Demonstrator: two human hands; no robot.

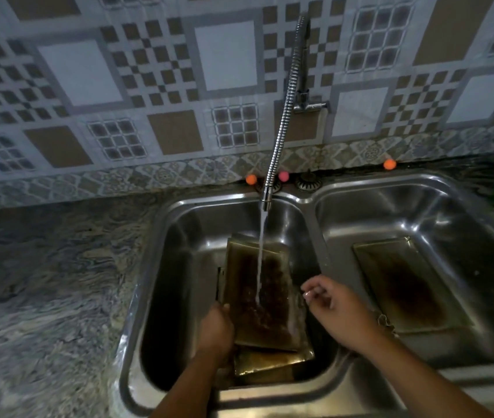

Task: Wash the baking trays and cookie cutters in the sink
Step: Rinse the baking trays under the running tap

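1. Stainless-steel double sink (300, 200): rinsing is in hand, the top brown-stained rectangular metal baking tray (258, 297) lying tilted in the left basin under the flexible chrome tap (282, 122), on other trays.
2. Another stained tray (408, 282) lies in the right basin.
3. Left hand (214, 330) grips the tray's near-left edge.
4. Right hand (333, 306) hovers loosely curled, holding nothing.
5. Next probably calls for scrubbing the stained surface.

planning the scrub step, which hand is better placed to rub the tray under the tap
Right. The right hand hovers free beside the tray under the running water, fingers loose. The left hand already grips the tray's left edge, steadying it.
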